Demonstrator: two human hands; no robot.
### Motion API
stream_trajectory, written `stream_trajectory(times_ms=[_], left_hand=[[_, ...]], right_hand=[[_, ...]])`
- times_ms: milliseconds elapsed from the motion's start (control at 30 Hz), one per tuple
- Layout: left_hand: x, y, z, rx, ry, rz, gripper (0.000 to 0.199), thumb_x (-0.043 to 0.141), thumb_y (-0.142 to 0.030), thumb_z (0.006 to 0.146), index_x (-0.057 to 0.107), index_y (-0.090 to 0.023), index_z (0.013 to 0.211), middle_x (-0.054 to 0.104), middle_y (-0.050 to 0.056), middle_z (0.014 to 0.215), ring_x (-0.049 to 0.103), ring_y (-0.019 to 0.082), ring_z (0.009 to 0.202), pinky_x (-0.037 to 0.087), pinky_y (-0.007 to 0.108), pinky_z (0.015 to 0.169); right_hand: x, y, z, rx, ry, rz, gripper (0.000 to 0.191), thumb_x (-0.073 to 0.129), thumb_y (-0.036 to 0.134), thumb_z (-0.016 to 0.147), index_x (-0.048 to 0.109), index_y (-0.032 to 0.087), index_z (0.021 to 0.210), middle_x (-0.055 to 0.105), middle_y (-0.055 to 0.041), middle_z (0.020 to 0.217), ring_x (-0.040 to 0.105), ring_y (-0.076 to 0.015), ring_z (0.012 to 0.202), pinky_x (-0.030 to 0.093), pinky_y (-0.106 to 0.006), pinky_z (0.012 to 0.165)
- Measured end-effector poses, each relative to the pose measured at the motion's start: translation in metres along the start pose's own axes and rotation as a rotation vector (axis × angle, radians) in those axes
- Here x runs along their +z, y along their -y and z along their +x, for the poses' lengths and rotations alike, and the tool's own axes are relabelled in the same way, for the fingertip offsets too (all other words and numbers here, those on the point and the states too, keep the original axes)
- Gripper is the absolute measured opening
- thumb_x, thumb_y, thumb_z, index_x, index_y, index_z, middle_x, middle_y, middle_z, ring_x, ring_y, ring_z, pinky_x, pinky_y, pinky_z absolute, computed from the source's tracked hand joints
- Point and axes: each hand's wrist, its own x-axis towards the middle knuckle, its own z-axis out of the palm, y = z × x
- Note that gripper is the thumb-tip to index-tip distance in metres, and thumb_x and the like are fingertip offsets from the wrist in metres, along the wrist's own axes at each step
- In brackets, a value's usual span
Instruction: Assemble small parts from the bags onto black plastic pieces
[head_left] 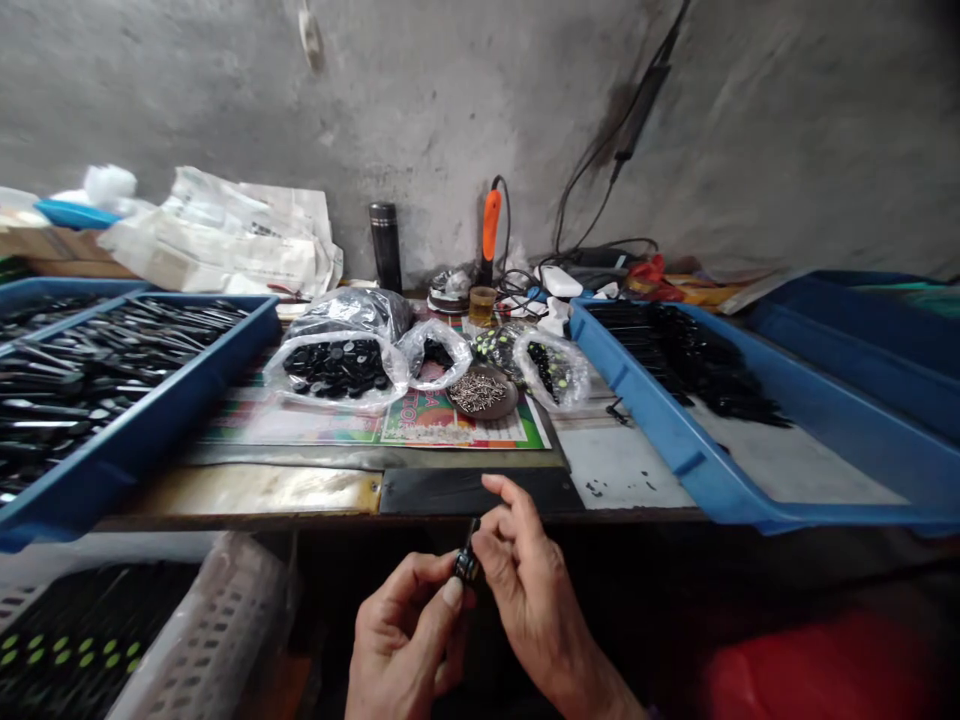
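Observation:
Below the table's front edge, my left hand (409, 630) pinches a small black part (466, 565) between thumb and fingertips. Its thin dark stem points up towards my right hand (529, 590). The thumb and a finger of my right hand close around the stem's tip, while the index finger stretches out above. On the table ahead, a round dish (512, 402) bears small metal pins (478, 390). Behind and left of it, an open plastic bag (276, 378) holds black round pieces (337, 368). Another bag (574, 375) with black and green pieces lies to the right.
Blue trays of dark parts flank the work area, one at left (172, 385) and one at right (675, 440). A black flask (385, 248) and an orange-handled tool (490, 225) stand behind. A white basket (202, 620) sits low at left.

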Motion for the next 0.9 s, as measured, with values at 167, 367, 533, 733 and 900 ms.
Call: stream_trajectory(times_ms=[167, 367, 533, 733, 900], left_hand=[[0.0009, -0.0023, -0.0018, 0.007, 0.009, -0.006, 0.04, 0.086, -0.05, 0.064, 0.073, -0.015, 0.08, 0.049, -0.006, 0.048, 0.036, 0.003, 0.038, 0.028, 0.014, 0.037], [0.0015, -0.0022, -0.003, -0.002, -0.033, -0.009, 0.04, 0.089, -0.048, 0.06, 0.073, -0.016, 0.077, 0.06, -0.001, 0.058, 0.039, 0.003, 0.039, 0.028, 0.014, 0.037], [0.0025, -0.0023, -0.0029, 0.035, 0.001, -0.005, 0.04, 0.087, -0.049, 0.062, 0.073, -0.015, 0.077, 0.05, -0.005, 0.048, 0.035, 0.004, 0.037, 0.028, 0.014, 0.036], [0.006, -0.0039, -0.0075, 0.036, -0.073, -0.013, 0.04, 0.088, -0.049, 0.06, 0.073, -0.016, 0.076, 0.055, -0.003, 0.053, 0.036, 0.003, 0.039, 0.025, 0.012, 0.037], [0.0024, -0.0068, -0.007, 0.048, -0.028, 0.013, 0.041, 0.088, -0.049, 0.06, 0.073, -0.016, 0.077, 0.057, -0.002, 0.054, 0.038, 0.004, 0.039, 0.028, 0.013, 0.036]], right_hand=[[0.0002, 0.0009, -0.0024, 0.013, 0.073, -0.004, 0.046, 0.047, 0.042, 0.1, 0.038, 0.019, 0.139, 0.058, 0.0021, 0.081, 0.06, -0.0111, 0.057, 0.05, -0.018, 0.053], [-0.0015, -0.0006, -0.0017, 0.021, 0.018, 0.002, 0.04, 0.042, 0.038, 0.102, 0.038, 0.019, 0.137, 0.058, 0.0017, 0.081, 0.06, -0.0121, 0.061, 0.051, -0.019, 0.058], [-0.0012, -0.0001, -0.0047, -0.002, 0.078, -0.057, 0.047, 0.05, 0.041, 0.099, 0.038, 0.022, 0.14, 0.058, 0.0005, 0.088, 0.06, -0.0117, 0.061, 0.052, -0.02, 0.059], [0.0004, 0.003, -0.007, 0.028, 0.081, 0.015, 0.04, 0.046, 0.038, 0.101, 0.038, 0.024, 0.137, 0.057, 0.002, 0.086, 0.06, -0.011, 0.062, 0.052, -0.019, 0.06], [0.0028, 0.0029, -0.0042, 0.027, 0.032, 0.043, 0.038, 0.047, 0.041, 0.1, 0.04, 0.021, 0.132, 0.055, 0.0025, 0.083, 0.058, -0.0115, 0.061, 0.05, -0.02, 0.059]])
